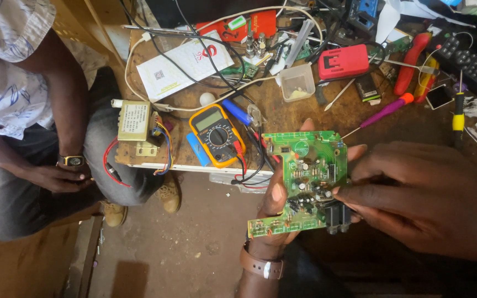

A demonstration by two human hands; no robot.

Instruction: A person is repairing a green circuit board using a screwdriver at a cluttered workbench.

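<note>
A green circuit board [303,179] with small capacitors and black jacks along its lower right edge is held up in front of me. My left hand [274,207] supports it from underneath, thumb along its left edge, a brown strap on the wrist. My right hand [426,193] comes in from the right, its fingers pinching the board's right edge beside the black jacks.
A yellow multimeter [216,135] with red and black leads lies on the cluttered wooden bench [274,107], near a transformer [134,121], a clear plastic tub [297,81], a red case [343,62], screwdrivers and pliers. Another person [40,127] sits at the left, hands on their lap.
</note>
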